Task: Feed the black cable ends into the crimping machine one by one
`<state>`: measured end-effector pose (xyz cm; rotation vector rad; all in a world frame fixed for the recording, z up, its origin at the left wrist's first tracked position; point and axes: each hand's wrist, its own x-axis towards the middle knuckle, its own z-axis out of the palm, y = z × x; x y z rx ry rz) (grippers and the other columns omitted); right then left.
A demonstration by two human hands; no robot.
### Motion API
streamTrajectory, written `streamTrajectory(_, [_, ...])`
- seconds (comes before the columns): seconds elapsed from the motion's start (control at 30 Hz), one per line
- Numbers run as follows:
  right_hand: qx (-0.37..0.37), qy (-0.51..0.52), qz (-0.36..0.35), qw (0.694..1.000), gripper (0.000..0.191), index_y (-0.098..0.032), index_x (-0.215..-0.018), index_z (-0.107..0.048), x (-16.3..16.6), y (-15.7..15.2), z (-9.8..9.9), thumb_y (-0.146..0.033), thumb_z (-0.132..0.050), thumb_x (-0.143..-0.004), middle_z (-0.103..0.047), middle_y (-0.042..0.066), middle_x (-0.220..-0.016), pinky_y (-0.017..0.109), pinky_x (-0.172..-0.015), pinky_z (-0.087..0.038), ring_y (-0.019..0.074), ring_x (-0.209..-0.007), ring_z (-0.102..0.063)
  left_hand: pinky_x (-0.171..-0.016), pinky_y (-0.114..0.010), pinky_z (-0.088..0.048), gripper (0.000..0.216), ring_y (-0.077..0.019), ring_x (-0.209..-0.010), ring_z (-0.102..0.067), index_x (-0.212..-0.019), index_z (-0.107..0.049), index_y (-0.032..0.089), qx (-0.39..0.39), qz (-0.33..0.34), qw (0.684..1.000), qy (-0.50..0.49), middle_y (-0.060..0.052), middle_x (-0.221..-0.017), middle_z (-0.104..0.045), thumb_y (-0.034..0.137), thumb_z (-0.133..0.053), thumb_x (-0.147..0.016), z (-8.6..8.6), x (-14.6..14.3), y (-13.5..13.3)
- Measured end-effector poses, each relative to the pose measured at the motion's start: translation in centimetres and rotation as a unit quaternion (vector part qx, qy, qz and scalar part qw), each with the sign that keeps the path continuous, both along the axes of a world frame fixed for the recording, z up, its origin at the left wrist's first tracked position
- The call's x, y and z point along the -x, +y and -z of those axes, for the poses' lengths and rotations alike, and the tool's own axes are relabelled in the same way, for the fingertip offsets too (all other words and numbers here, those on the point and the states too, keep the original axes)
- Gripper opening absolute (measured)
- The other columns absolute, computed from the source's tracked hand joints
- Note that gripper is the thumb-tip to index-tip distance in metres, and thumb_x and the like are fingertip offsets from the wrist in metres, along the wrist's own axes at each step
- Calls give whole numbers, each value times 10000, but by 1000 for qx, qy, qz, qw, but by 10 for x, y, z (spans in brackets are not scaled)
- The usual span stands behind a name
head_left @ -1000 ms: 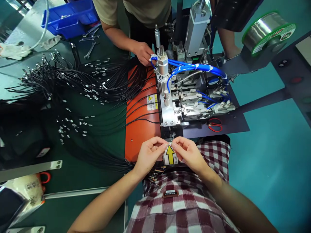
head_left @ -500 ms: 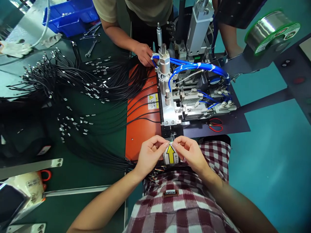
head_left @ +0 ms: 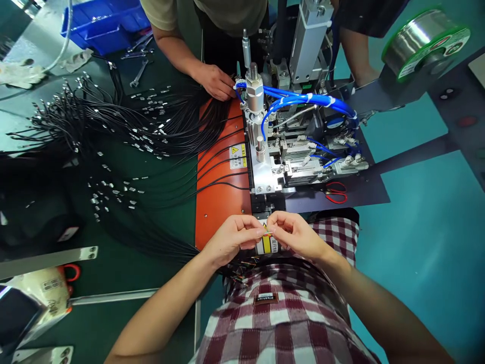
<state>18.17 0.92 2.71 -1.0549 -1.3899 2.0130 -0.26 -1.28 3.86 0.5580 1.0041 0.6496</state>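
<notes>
dark green benchtop (head_left: 129,270), pretty messy, tons of black cables (head_left: 113,119) sprawled across it, blue bin (head_left: 108,40) at the far end, wrenches (head_left: 139,73) right beside it

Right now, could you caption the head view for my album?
Left hand and right hand pinch fine coloured wires near an orange panel crossed by black cables.

Cables (head_left: 113,119) smooth plastic; bin (head_left: 108,39) glossy plastic; apron (head_left: 273,328) matt cloth.
</notes>
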Motion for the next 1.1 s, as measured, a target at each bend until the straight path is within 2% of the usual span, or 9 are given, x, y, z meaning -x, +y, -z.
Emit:
streamTrajectory(0.23, [-97,24,-120,988,244,-164,-786,-564,-11,13,3,-386,-542,-886,-501,-23,-699,226,-567,-367,98,-602,-426,-442,-201,-136,236,-20,-443,-288,-689,-667,107,21,68,997,-24,34,-532,-443,313,-777,-655,5,-1,-1])
streamTrajectory(0.33, [-128,23,-158,979,218,-167,-813,-581,-15,19,5,-360,-525,-896,-527,-12,-727,242,-619,-393,114,-648,-451,-436,-199,-134,242,-20,-439,-284,-690,-653,109,14,70,997,-13,39,-529,-435,315,-776,-660,8,-4,-4])
streamTrajectory(0.43, [-156,11,-167,974,195,-167,-826,-585,-15,22,4,-330,-513,-905,-526,-14,-718,241,-609,-392,114,-638,-448,-427,-193,-135,251,-17,-423,-264,-702,-631,115,-13,46,999,22,59,-503,-407,326,-764,-685,10,-6,-8])
streamTrajectory(0.53, [-160,1,-137,978,190,-165,-813,-584,-13,23,1,-322,-527,-902,-531,-14,-721,233,-603,-395,110,-636,-457,-422,-180,-144,257,-18,-414,-248,-725,-623,118,-52,-4,996,66,79,-463,-374,344,-744,-716,9,-9,-12])
streamTrajectory(0.73, [-68,-24,12,997,225,-162,-828,-587,-7,9,3,-366,-531,-903,-548,-11,-727,215,-491,-394,86,-530,-479,-436,-159,-307,254,-23,-416,-321,-748,-612,135,-69,-98,988,96,71,-502,-444,359,-731,-730,6,-13,-12])
streamTrajectory(0.93, [-119,-86,105,984,174,-164,-778,-618,6,-9,8,-325,-628,-845,-581,-5,-686,225,-509,-380,96,-552,-481,-424,-146,-365,230,-43,-446,-424,-780,-609,147,-101,-113,979,134,53,-547,-500,353,-708,-759,6,-13,-13])
streamTrajectory(1.1, [-121,-60,141,981,161,-157,-754,-611,15,-12,8,-297,-638,-830,-577,-1,-677,229,-509,-364,97,-557,-474,-446,-156,-407,243,-37,-450,-408,-816,-604,152,-95,-134,978,131,53,-571,-513,370,-700,-769,7,-15,-15])
